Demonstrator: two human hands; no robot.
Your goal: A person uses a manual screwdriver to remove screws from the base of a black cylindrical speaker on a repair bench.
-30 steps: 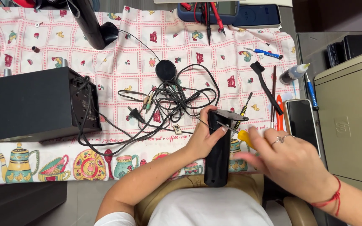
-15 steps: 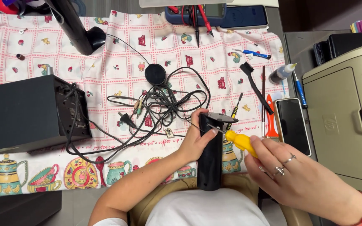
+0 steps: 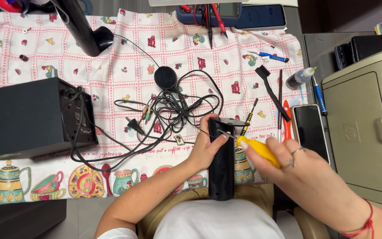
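My left hand (image 3: 208, 146) grips a tall black speaker (image 3: 222, 163) that stands on end at the table's near edge, fingers wrapped over its top. My right hand (image 3: 297, 170) holds a yellow-handled screwdriver (image 3: 257, 149); its thin metal shaft points left and its tip touches the speaker's top end beside my left fingers. A loose black plate sits at that top end.
A large black speaker box (image 3: 29, 117) sits at the left, its tangled black cables (image 3: 169, 108) in the middle of the patterned cloth (image 3: 111, 53). A black brush (image 3: 270, 90), small screwdrivers, a glue bottle (image 3: 299, 79) and a phone (image 3: 310, 130) lie right; a beige printer (image 3: 368, 128) stands beyond. A multimeter (image 3: 208, 11) lies at the far edge.
My right hand picked up the yellow screwdriver and brought its tip onto the top of the black speaker. My left hand has kept its grip.
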